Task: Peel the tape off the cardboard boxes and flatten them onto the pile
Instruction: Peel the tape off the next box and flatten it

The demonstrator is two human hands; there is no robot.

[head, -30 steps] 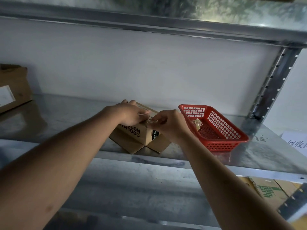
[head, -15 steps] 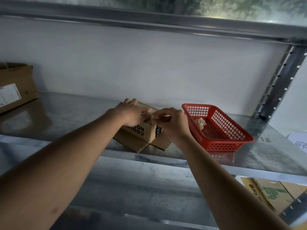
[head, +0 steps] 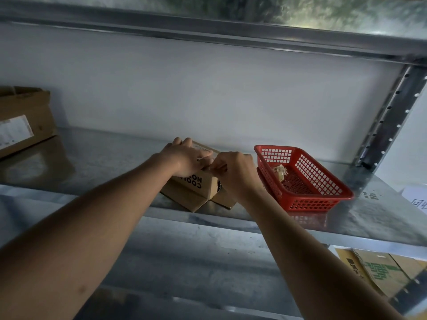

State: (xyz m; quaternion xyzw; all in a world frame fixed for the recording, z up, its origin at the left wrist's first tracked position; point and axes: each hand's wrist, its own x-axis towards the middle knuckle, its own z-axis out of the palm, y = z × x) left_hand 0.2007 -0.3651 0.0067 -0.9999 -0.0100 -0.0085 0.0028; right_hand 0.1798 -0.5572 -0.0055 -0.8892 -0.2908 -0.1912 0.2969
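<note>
A person's left hand [head: 188,157] presses flat, fingers extended, on top of a small cardboard box [head: 198,189] while the right hand [head: 233,172] pinches with curled fingers at the box's upper edge, where the two hands meet. What the right fingertips grip is too small and too shaded to make out, though a pale strip shows between them. The box sits on a metal shelf [head: 369,218], near its front edge, with black lettering on its near face partly covered by the left wrist; its lower flaps are splayed out on the shelf.

Just beside the right hand stands a red plastic basket [head: 323,202], holding a crumpled pale wad [head: 280,171] against its near-left wall. Well apart on the far left, a larger cardboard box [head: 25,121] with a white label is cut off by the frame edge.

Below the shelf, at lower right, flattened cardboard sheets [head: 379,273] with green printing are partly hidden by the right forearm and the shelf upright. A white paper [head: 418,199] with printed characters is cropped at the right edge.
</note>
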